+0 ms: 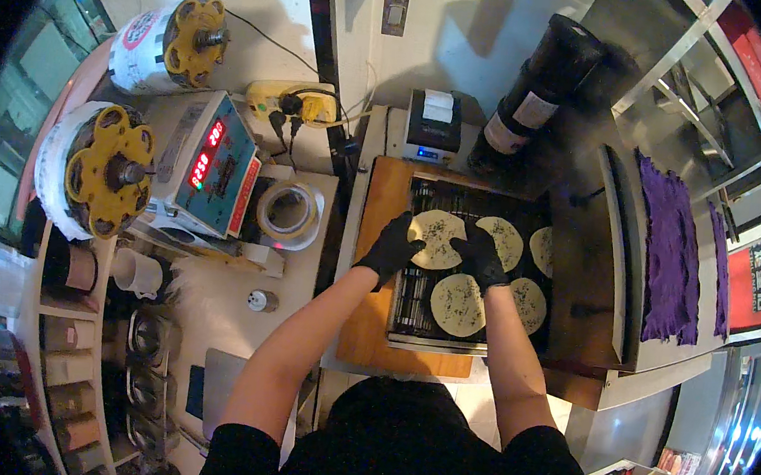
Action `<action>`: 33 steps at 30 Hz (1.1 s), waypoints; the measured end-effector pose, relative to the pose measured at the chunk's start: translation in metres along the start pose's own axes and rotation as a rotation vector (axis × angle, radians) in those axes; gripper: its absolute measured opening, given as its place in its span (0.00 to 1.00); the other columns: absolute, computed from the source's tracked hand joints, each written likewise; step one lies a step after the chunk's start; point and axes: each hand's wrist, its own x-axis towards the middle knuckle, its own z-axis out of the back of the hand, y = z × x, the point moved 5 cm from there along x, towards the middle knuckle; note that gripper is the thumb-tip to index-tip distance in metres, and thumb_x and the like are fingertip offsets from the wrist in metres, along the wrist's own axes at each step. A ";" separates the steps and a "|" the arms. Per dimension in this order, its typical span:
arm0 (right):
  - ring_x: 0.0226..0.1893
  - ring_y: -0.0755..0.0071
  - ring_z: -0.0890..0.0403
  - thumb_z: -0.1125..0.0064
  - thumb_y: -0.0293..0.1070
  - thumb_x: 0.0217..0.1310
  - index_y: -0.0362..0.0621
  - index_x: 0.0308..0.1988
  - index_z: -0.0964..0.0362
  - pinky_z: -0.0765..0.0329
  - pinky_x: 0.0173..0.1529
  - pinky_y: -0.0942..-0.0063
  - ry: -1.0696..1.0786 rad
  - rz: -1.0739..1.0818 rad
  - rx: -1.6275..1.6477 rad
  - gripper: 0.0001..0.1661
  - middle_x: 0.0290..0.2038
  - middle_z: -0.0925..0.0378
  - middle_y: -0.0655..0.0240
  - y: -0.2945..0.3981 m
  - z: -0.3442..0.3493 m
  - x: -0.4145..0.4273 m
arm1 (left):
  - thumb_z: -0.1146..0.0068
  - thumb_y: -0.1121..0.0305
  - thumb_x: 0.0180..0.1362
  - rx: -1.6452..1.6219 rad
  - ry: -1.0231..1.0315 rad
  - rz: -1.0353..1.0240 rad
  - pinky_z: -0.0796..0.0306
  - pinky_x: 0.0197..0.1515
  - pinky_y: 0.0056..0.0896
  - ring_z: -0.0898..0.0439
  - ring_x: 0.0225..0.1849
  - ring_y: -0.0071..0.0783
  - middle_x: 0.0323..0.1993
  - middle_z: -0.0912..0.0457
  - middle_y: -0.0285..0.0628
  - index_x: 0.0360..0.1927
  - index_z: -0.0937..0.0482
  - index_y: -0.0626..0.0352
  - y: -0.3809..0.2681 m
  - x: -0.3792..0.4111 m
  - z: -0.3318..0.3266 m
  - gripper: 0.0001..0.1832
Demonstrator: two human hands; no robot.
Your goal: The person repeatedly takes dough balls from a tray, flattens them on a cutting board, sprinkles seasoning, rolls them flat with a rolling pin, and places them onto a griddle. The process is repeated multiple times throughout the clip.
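Note:
Black gloves cover both hands. My left hand (390, 249) grips the left edge of a pale, round flatbread (437, 233) sprinkled with dark seeds or flecks. On that bread's right edge lie the fingers of my right hand (483, 258), so the round is held between the two hands. It is over the dark wire conveyor (407, 312) of an oven; whether it touches the wires I cannot tell. Other seeded rounds lie on the conveyor: a flatbread (456, 306) nearer my body, a second round (505, 242) partly behind my right hand, and a third flatbread (529, 303) beside my right wrist.
The metal oven hood (585, 257) rises to the right, with a purple cloth (671, 252) hanging on it. A wooden board (371, 333) borders the conveyor. Behind stand a small printer (433, 136) and black cylinders (527, 100). At left are a sealing machine (202, 158) and tape rolls (287, 208).

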 end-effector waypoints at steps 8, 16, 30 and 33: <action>0.46 0.47 0.25 0.45 0.34 0.53 0.42 0.50 0.32 0.27 0.48 0.57 -0.007 -0.033 -0.348 0.22 0.43 0.24 0.52 0.022 0.020 0.023 | 0.45 0.62 0.54 0.389 0.103 0.105 0.29 0.47 0.48 0.24 0.45 0.53 0.42 0.23 0.56 0.56 0.33 0.63 -0.061 0.004 0.036 0.27; 0.42 0.48 0.24 0.34 0.32 0.42 0.43 0.45 0.29 0.26 0.45 0.58 -0.237 0.348 -0.469 0.25 0.39 0.23 0.54 0.061 0.011 0.032 | 0.41 0.62 0.50 0.345 -0.009 -0.033 0.28 0.43 0.47 0.22 0.41 0.50 0.39 0.20 0.48 0.49 0.25 0.54 -0.016 0.046 0.012 0.22; 0.58 0.46 0.35 0.36 0.38 0.46 0.44 0.57 0.36 0.35 0.60 0.59 -0.038 0.113 -0.320 0.37 0.57 0.34 0.48 0.003 -0.009 0.067 | 0.36 0.65 0.45 0.024 -0.216 -0.047 0.28 0.45 0.41 0.22 0.41 0.47 0.37 0.21 0.47 0.39 0.19 0.55 -0.002 0.060 0.009 0.16; 0.51 0.47 0.28 0.38 0.37 0.48 0.44 0.50 0.29 0.30 0.53 0.60 -0.266 0.217 -0.243 0.26 0.49 0.28 0.48 0.010 0.012 0.057 | 0.34 0.68 0.43 -0.054 -0.128 -0.057 0.28 0.46 0.39 0.23 0.42 0.47 0.41 0.22 0.47 0.41 0.20 0.56 -0.011 0.054 0.018 0.18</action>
